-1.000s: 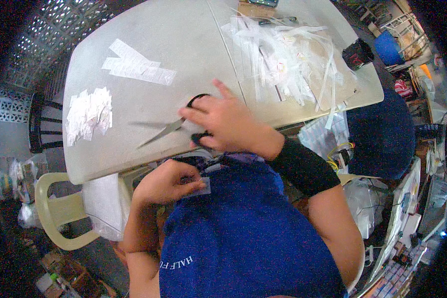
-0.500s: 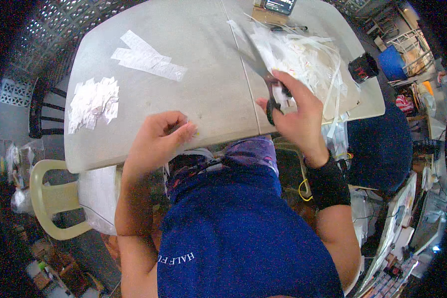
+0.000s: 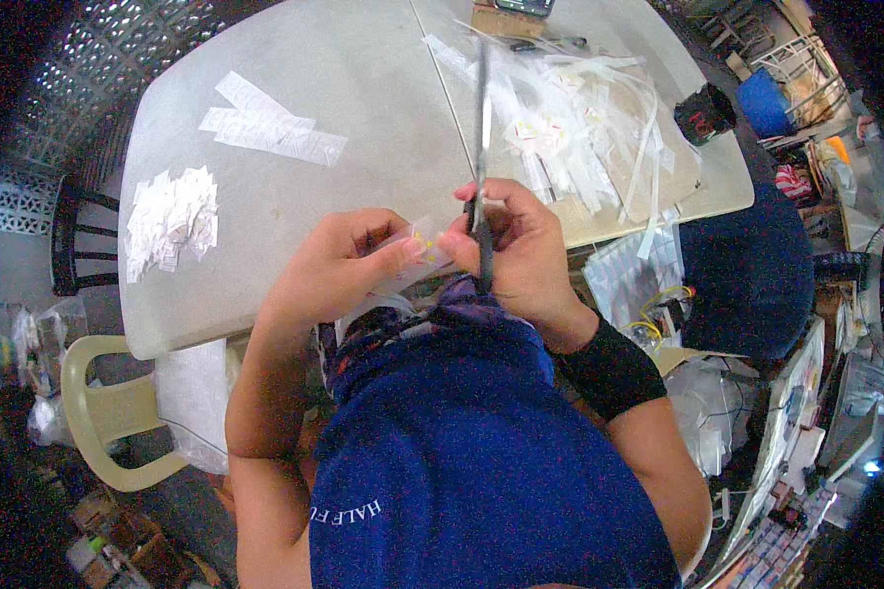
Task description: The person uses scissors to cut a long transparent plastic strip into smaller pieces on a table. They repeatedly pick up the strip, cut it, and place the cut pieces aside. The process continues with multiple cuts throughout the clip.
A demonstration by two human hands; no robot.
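My left hand is closed at the table's front edge, pinching a small clear plastic piece with yellow marks between thumb and fingers. Close beside it, my right hand grips a pair of scissors, the blades pointing away from me. The right thumb tip comes right up to the plastic piece; whether it presses on it I cannot tell. Beyond the right hand lies a loose heap of clear and white plastic strips. Long printed white strips lie at the back left, and a pile of small cut white pieces sits nearer.
The pale folding table has a seam across it. A cardboard box with a phone stands at the back, a black cup at the right edge. A beige chair is at left, a dark blue seat at right.
My right hand has come down and left from the strip heap, bringing the scissors to my left hand. The left hand has shifted slightly right, and its plastic piece now shows plainly.
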